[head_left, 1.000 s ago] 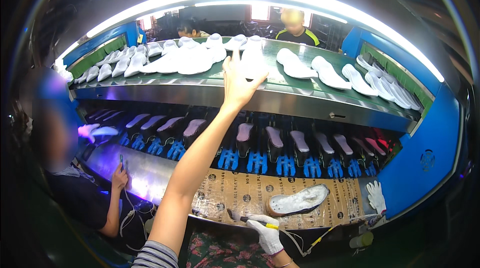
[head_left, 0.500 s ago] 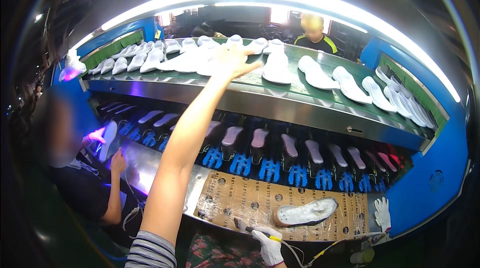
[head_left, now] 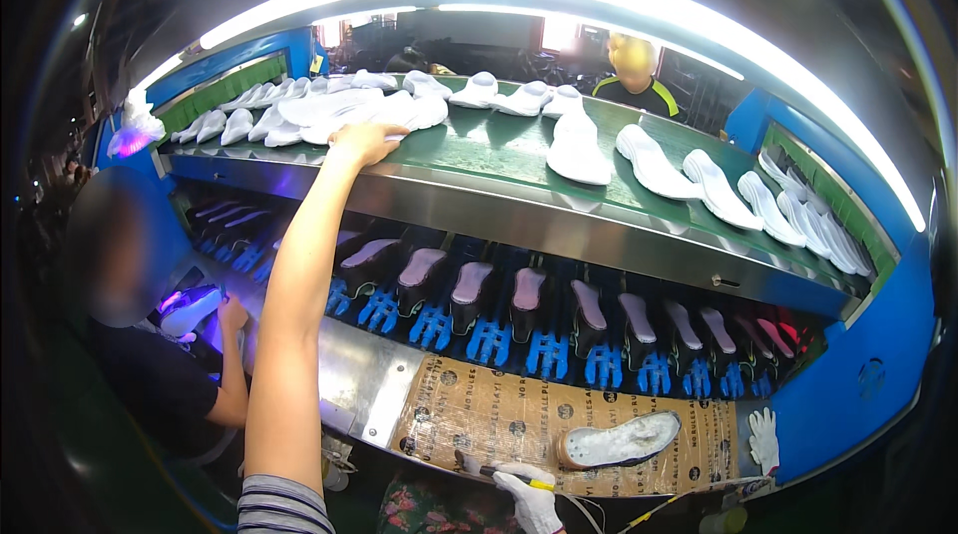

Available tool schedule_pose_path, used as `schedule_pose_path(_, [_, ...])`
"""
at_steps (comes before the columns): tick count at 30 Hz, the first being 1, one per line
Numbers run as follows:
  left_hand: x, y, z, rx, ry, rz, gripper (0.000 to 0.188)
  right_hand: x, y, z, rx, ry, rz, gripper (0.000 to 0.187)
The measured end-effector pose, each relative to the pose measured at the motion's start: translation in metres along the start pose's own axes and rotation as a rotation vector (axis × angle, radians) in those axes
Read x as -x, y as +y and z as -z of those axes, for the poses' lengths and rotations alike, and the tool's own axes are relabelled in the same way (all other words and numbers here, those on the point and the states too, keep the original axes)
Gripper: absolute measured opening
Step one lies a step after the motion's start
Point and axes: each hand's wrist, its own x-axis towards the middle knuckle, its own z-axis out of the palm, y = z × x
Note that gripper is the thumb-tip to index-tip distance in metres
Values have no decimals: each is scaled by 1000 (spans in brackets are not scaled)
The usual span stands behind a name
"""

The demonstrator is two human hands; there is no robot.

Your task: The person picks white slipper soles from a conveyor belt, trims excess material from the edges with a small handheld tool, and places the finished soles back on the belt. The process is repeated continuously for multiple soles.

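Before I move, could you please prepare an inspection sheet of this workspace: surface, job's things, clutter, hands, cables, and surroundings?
Surface: glossy brown printed sheet on a grey metal ledge; green conveyor belt above.
Job's things: white contoured shoe soles on the belt; one brown-edged shoe on the sheet, whitish bottom facing up.
Clutter: white fabric glove at the ledge's right end.
Hands: bare left hand at the piled soles, grip unclear; white-gloved right hand holds a dark-handled brush.
Cables: thin yellow cable near the lower edge.
Surroundings: person in a dark top at left; another in a black-and-yellow top behind the belt.
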Motion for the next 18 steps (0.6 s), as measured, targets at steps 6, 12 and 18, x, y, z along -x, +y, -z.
schedule_pose_path(6, [25, 49, 41, 7, -155, 192, 58, 5, -4, -1, 68, 16, 15, 19])
schedule_pose_path(12, [69, -12, 54, 349, 111, -47, 46, 10, -17, -12, 78, -2, 40, 16])
schedule_pose_path(18, [195, 22, 40, 1396, 567, 5, 42, 7, -64, -17, -61, 130, 89, 15])
